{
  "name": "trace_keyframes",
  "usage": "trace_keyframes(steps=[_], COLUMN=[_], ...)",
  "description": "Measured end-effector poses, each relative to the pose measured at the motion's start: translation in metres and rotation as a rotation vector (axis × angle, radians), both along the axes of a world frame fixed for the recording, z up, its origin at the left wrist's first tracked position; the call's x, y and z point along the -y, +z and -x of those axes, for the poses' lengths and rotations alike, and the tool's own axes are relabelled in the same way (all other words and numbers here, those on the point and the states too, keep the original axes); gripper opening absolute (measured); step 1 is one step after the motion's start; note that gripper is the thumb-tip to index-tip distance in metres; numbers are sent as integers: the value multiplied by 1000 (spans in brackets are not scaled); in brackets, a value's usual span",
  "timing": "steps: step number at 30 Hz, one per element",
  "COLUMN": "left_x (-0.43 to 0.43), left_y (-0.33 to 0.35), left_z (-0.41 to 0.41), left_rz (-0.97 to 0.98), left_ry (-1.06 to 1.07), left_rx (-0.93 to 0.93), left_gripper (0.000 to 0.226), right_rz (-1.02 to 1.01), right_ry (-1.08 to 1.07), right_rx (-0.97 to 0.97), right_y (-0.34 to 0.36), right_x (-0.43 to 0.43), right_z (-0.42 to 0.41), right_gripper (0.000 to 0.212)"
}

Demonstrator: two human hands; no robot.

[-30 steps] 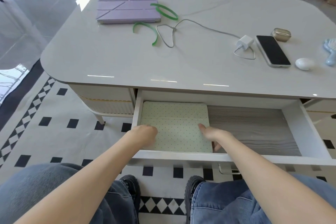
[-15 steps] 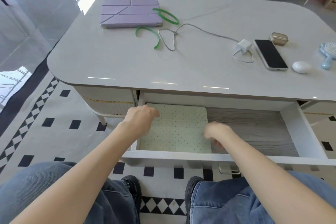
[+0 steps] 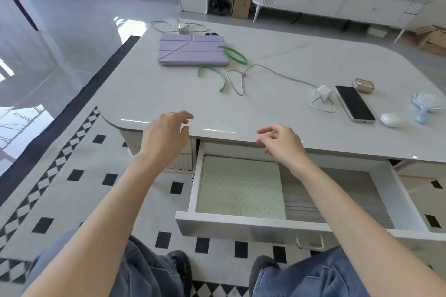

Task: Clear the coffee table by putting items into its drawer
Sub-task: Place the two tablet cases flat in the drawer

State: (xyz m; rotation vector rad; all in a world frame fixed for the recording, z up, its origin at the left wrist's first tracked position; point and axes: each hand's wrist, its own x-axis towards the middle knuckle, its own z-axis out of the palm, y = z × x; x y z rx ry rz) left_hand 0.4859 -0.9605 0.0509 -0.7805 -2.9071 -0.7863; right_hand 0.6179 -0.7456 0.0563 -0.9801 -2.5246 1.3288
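Note:
The white drawer [image 3: 251, 225] of the coffee table [image 3: 149, 94] stands pulled out, with a pale green dotted tablet case [image 3: 239, 188] lying flat in its left half. My left hand [image 3: 164, 137] and my right hand [image 3: 282, 144] hover empty over the table's front edge, fingers loosely spread. On the tabletop lie a purple tablet case [image 3: 191, 50], two green bands [image 3: 233, 54], a grey cable with a white charger [image 3: 322, 93], a black phone [image 3: 354, 103], a gold earbud case [image 3: 363, 85], a white earbud case [image 3: 391, 120] and a blue hairbrush [image 3: 426, 105].
Another coiled cable [image 3: 178, 26] lies at the table's far edge. The drawer's right half [image 3: 337, 190] shows bare wood grain. A checkered rug [image 3: 72, 176] covers the floor, and my knees sit just below the drawer front. A white sideboard [image 3: 337, 0] stands at the back.
Both hands have let go of the green dotted case, which stays in the drawer, and have risen out of it to the table's front edge. My view has tilted up.

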Motion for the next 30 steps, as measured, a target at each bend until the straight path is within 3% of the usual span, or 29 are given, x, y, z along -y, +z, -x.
trace_keyframes(steps=[5,11,20,24,30], left_x=[1,-29,-77,-103,-115], left_y=[-7,-14,-52,-59,-65], left_z=[37,93,220,268,319], left_rz=[-64,-137,-253,-349,-458], left_ry=[81,93,296,436,581], left_rx=[99,271,451,479,500], left_gripper=[36,43,67,70,66], right_rz=[249,130,-31,40,174], right_ry=[3,-18,51,80,-136], right_rx=[-156,-199,14,195,40], right_y=[21,34,8,-11,-43], right_x=[10,-4,-52,-68,-68], right_z=[70,167,274,305,344], right_gripper=[18,20,35,25,58])
